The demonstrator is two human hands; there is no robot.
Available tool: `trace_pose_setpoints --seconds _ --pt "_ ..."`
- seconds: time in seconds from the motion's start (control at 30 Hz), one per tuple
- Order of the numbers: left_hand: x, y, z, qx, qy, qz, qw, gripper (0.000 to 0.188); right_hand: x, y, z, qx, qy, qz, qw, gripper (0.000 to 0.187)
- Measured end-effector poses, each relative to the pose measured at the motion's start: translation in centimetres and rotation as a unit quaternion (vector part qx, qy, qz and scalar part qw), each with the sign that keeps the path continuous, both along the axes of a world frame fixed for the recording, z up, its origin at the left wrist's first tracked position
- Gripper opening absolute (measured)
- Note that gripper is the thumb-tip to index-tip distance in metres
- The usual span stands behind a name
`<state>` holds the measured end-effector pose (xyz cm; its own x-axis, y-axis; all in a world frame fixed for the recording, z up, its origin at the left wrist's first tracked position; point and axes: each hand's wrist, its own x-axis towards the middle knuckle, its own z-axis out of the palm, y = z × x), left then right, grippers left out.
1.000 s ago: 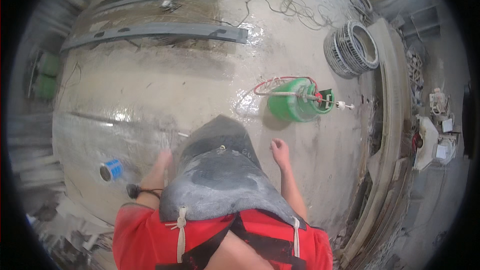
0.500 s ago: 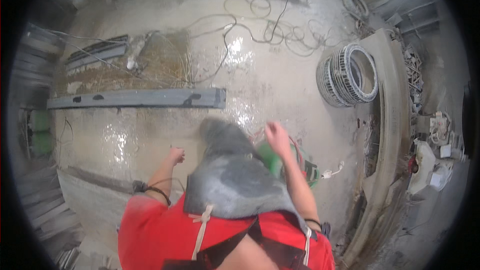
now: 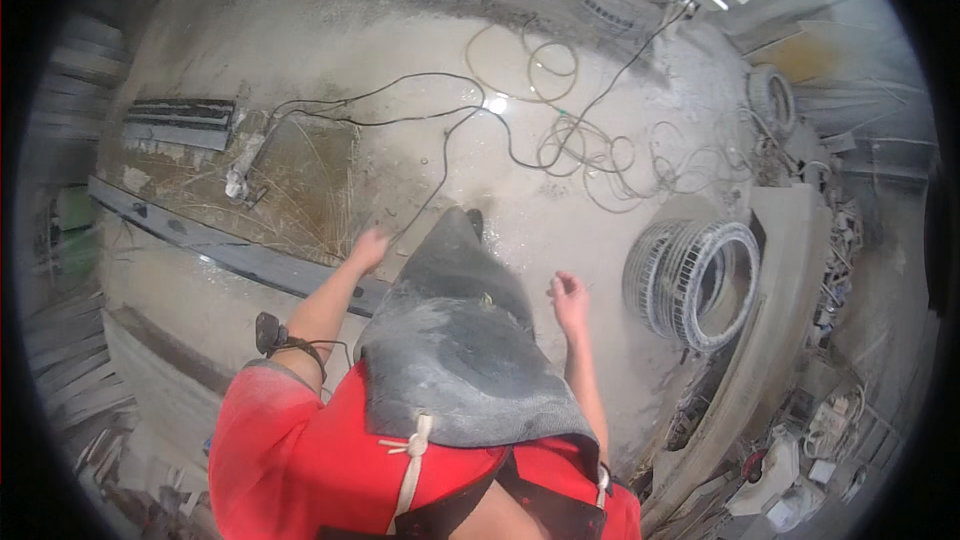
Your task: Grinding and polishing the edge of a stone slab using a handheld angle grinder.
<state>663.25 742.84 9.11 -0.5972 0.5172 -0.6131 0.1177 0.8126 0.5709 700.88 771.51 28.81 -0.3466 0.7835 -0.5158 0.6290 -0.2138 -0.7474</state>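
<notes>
I look down over a red shirt [image 3: 285,450] and a dusty grey apron [image 3: 460,380] tied with a white cord [image 3: 411,475]. A dark band [image 3: 310,348] goes around the left arm. Past the apron's right side, I see the right hand [image 3: 569,302] with its fingers half curled and a small gap by the thumb. The left hand [image 3: 370,248] is up on the other side, but it is blurry, so I cannot tell if it is wide or narrow, or if it holds something.

A black cable [image 3: 445,162] comes down close by the left hand; I cannot tell if they touch. A long grey bar [image 3: 215,243] runs behind the left arm. To the right of the right hand, well apart from it, two dusty tires [image 3: 668,280] lean close together beside a long pale ledge [image 3: 775,340].

Farther off, I see a wet brown sheet [image 3: 305,175] on the floor [image 3: 555,205], with a pale, dusty tool [image 3: 240,180] on it. Beyond the tires, a thin hose [image 3: 553,162] lies in messy loops.
</notes>
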Motion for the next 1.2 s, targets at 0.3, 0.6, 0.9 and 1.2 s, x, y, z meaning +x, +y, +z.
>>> trace_pose_setpoints --seconds 0.3,0.6,0.9,1.2 --pt "-11.2 27.5 17.1 0.091 -0.196 0.121 0.969 0.038 -18.8 26.5 -6.7 -0.025 -0.046 0.134 0.99 0.038" --pt "-19.3 37.0 11.4 -0.065 0.073 0.005 0.995 0.034 -39.0 40.2 -26.3 -0.06 -0.157 0.27 0.948 0.035" --pt "-26.1 40.8 -0.7 -0.097 0.045 -0.108 0.988 0.04 -53.8 42.9 -51.5 -0.014 -0.141 0.309 0.94 0.045" --pt "-31.9 41.0 -2.7 -0.128 0.077 -0.122 0.981 0.044 -66.4 46.8 -65.7 0.042 -0.349 0.421 0.836 0.041"
